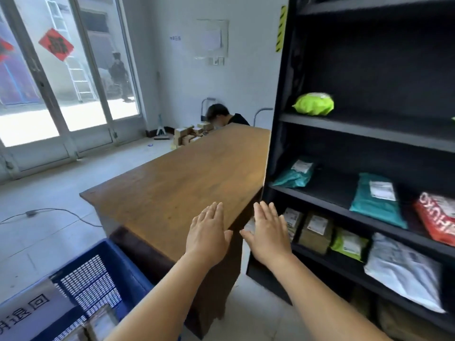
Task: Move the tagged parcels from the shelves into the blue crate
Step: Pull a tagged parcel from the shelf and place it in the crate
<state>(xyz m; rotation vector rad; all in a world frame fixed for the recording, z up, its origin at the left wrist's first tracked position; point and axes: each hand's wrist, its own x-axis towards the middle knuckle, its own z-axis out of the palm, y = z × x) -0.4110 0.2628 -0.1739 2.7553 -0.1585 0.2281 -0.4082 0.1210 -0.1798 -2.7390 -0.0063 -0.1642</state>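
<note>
Both my hands are stretched out flat, fingers straight and holding nothing. My left hand point(209, 230) hovers over the near corner of the wooden table point(172, 183). My right hand point(268, 230) is in front of the black shelf unit point(369, 134), close to the brown boxes point(316, 232) on the lower shelf. The shelves hold a lime-green parcel point(314, 104), two teal mailers point(295, 174) point(376, 199), a red parcel point(438, 217), a green labelled parcel point(349, 243) and a white bag point(403, 269). The blue crate point(103, 274) sits at the lower left with a box point(101, 323) inside.
A white sign with printed characters point(24, 313) leans on the crate's near side. A person point(226, 116) sits behind the table's far end beside stacked cardboard boxes point(189, 135). A cable point(49, 215) lies on the floor. Glass doors point(73, 82) fill the left wall.
</note>
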